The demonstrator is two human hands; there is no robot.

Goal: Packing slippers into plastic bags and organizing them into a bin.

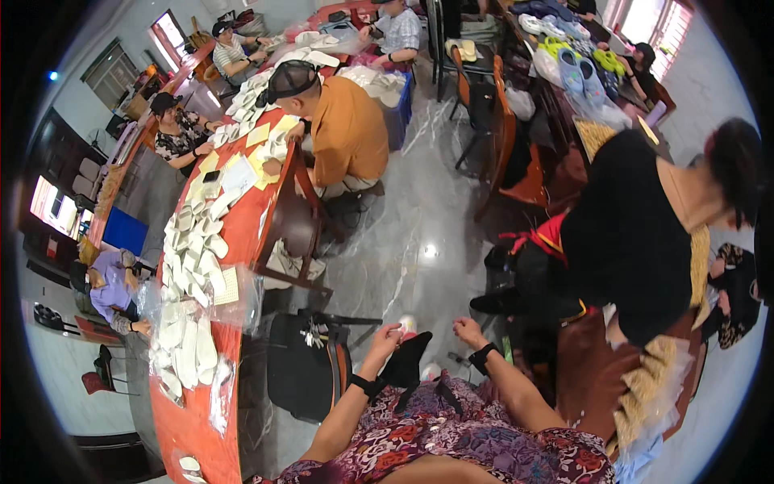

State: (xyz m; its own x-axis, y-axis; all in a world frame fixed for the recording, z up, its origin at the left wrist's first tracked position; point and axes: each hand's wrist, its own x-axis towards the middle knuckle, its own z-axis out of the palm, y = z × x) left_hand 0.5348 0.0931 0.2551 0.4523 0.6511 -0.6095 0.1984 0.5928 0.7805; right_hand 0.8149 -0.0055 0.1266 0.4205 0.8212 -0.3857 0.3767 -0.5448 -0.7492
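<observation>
My left hand [385,340] is closed in a pinch beside a black, cloth-like piece [408,360], which lies just above my lap. Its tapered end points up and to the right, and I cannot make out its exact kind. To the right of it, my right hand [467,333] is also closed at the fingertips, apart from the black piece. Anything between those fingers is too small to see. Both wrists wear black bands. Below my hands is the patterned purple and red garment [451,440] over my lap.
At the left a long red table [251,230] carries many off-white shoe-shaped pieces [189,242]. A black-backed chair [300,367] stands beside it. A person in black [637,226] leans over a brown table [584,379] at right, with tan pieces [651,375] on it. Other people sit farther off.
</observation>
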